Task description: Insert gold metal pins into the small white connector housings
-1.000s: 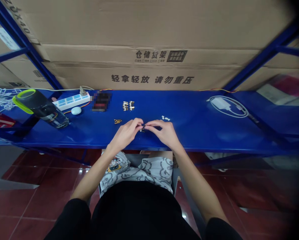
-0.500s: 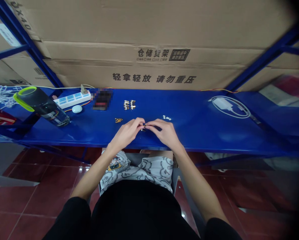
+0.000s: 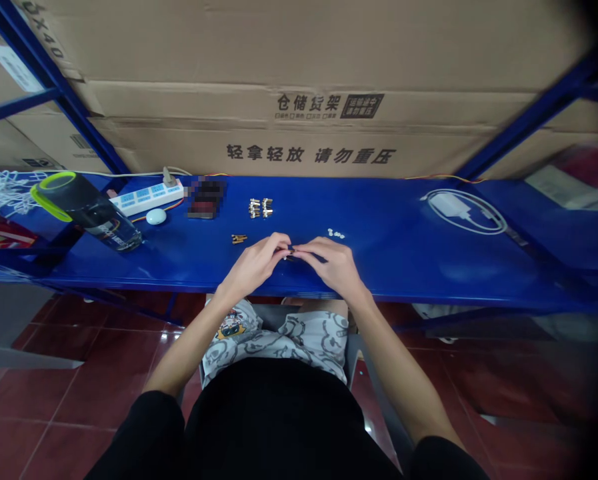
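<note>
My left hand (image 3: 255,265) and my right hand (image 3: 333,265) meet over the front of the blue shelf (image 3: 403,260), fingertips pinched together on one small dark part (image 3: 289,251) held between them. Too little of the part shows to name it. A small brass piece (image 3: 238,238) lies just left of my left hand. A cluster of small metal connectors (image 3: 260,208) sits farther back. A few tiny white bits (image 3: 335,233) lie just beyond my right hand.
A dark bottle with a green rim (image 3: 81,210) lies at the left, beside a white power strip (image 3: 146,197) and a pale oval object (image 3: 155,216). A white charger with coiled cable (image 3: 461,210) rests at the right. Cardboard boxes (image 3: 303,87) stand behind.
Both hands stay pinched together on the small part, hardly moving. The view has drifted slightly, so everything sits a little higher and to the right.
</note>
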The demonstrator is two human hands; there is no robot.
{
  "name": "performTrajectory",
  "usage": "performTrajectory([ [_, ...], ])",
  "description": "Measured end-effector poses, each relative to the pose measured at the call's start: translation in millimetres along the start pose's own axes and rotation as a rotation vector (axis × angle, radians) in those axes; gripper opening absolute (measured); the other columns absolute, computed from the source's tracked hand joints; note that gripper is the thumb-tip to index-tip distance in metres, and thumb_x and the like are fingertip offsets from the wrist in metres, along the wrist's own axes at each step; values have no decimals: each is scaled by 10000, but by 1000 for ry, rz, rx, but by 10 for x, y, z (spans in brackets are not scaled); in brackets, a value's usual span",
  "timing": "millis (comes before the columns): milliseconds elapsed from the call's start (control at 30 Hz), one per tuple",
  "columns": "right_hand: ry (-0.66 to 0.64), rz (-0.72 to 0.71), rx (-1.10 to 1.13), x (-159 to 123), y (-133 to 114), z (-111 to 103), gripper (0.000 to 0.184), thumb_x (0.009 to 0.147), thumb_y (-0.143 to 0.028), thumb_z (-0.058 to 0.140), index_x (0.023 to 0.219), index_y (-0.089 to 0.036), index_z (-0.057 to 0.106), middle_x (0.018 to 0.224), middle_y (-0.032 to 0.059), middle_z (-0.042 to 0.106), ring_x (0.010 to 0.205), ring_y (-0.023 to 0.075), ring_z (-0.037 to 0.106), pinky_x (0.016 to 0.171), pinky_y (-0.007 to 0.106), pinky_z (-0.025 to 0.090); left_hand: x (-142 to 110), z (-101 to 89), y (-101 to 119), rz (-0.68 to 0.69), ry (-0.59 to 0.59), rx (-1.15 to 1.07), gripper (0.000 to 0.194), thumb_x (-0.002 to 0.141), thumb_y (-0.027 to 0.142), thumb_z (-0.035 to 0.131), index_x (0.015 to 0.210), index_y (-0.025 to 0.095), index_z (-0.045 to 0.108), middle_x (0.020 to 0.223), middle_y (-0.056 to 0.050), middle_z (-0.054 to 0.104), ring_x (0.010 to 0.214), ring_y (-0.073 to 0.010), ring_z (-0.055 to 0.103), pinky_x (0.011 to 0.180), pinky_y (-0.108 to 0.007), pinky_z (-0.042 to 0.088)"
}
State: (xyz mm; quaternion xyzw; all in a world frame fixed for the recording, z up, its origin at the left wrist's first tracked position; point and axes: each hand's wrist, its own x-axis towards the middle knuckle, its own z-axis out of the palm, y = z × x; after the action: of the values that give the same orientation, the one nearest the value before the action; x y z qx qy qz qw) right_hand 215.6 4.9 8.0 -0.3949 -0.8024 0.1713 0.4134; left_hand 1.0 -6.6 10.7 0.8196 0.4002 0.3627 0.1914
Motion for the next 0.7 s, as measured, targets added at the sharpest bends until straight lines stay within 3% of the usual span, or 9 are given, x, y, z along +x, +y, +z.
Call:
performTrajectory([
  [333, -12, 3, 41, 2, -13, -4, 199, 944, -351, 655, 1071, -324, 806, 1033, 9, 800, 909, 237, 748, 862, 415, 599, 9, -32, 47, -34, 25, 17, 132, 1057, 271, 507, 1186, 246, 500, 1088, -37, 714, 998, -177, 722, 868, -313, 585],
  [700, 4, -122, 20, -2, -9, 9, 238, 963, -302, 628, 1137, -290, 791, 1061, 28, 800, 926, 236, 757, 869, 417, 603, -7, 10, 22, 41, 21, 73, 145, 1071, 261, 468, 1207, 229, 506, 1096, -55, 709, 1026, -188, 713, 876, -326, 594],
])
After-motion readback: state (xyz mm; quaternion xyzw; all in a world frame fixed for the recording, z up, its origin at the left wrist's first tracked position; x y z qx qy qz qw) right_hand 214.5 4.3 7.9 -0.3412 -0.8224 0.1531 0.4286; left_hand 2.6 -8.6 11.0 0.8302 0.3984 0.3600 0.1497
